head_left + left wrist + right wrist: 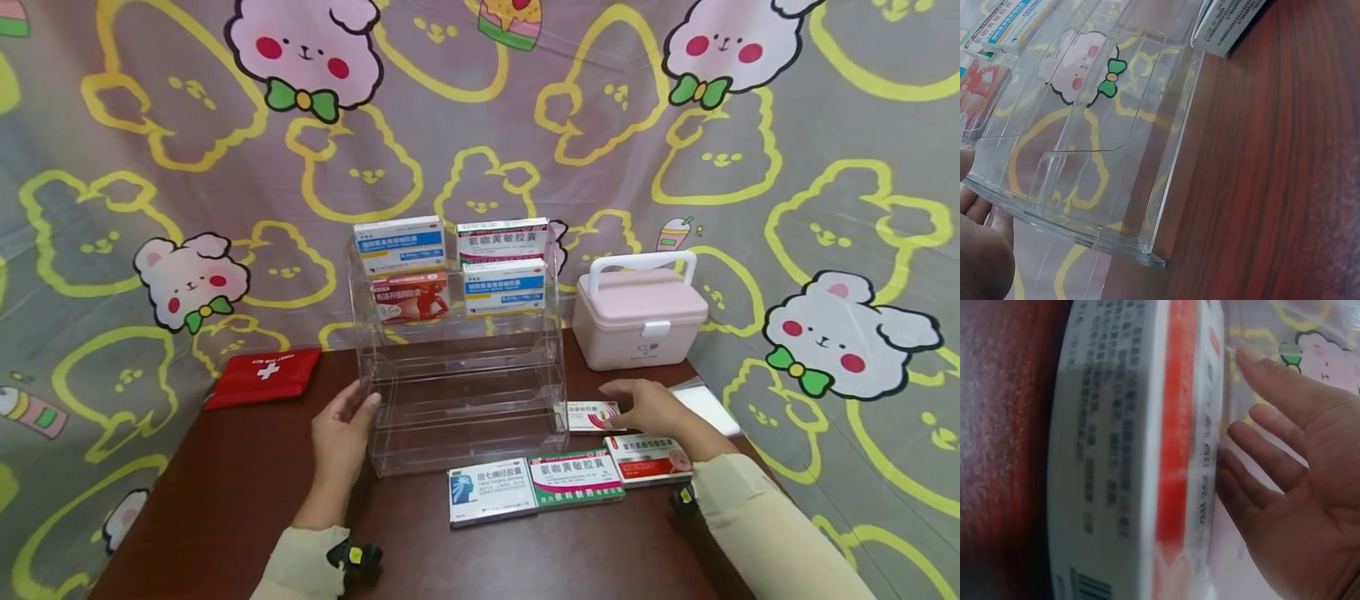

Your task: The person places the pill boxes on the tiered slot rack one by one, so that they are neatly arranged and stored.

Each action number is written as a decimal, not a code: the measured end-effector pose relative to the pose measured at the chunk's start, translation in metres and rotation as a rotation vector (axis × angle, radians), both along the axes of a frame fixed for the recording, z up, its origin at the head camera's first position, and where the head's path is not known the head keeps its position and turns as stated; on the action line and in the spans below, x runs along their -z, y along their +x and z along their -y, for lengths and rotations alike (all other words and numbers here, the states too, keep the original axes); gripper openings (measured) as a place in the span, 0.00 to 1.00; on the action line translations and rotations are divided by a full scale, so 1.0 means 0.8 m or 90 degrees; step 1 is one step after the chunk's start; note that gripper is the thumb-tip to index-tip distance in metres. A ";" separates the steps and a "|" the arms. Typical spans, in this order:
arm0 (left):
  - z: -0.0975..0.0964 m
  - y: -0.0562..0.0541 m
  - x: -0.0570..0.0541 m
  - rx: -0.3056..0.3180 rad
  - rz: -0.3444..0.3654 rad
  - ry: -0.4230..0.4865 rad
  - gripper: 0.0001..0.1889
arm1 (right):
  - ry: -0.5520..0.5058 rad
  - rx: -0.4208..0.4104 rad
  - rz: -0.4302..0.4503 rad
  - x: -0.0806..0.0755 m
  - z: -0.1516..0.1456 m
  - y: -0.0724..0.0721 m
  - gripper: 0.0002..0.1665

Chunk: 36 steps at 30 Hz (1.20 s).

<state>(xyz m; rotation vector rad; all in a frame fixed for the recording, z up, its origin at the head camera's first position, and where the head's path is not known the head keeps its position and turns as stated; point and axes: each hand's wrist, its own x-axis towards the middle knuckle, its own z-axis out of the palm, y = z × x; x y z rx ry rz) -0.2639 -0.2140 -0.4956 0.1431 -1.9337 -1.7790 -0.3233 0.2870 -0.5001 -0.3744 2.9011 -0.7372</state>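
Note:
A clear tiered display rack (pixel 465 454) stands on the table with medicine boxes in its upper tiers. At its left side, my left hand (pixel 341 433) holds the edge of the side panel, thumb and fingers on either side of it in the left wrist view. My right hand (pixel 656 417) is beside the rack's lower right, over a small white medicine box (pixel 588 416); its fingers are spread and extended in the right wrist view. Nearest to it in front lies a red and white medicine box (pixel 648 460). Beside that lie a green and white box (pixel 576 478) and a white-blue box (pixel 491 492).
A pink lidded case (pixel 633 321) with a white handle stands behind right. A red first aid pouch (pixel 264 377) lies at the back left. Near my right wrist is a white flat item (pixel 707 408). A patterned curtain (pixel 480 117) hangs behind the table.

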 end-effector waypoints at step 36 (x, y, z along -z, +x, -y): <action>0.000 0.001 -0.004 -0.002 0.029 -0.016 0.23 | -0.039 0.065 -0.136 0.009 -0.002 0.005 0.18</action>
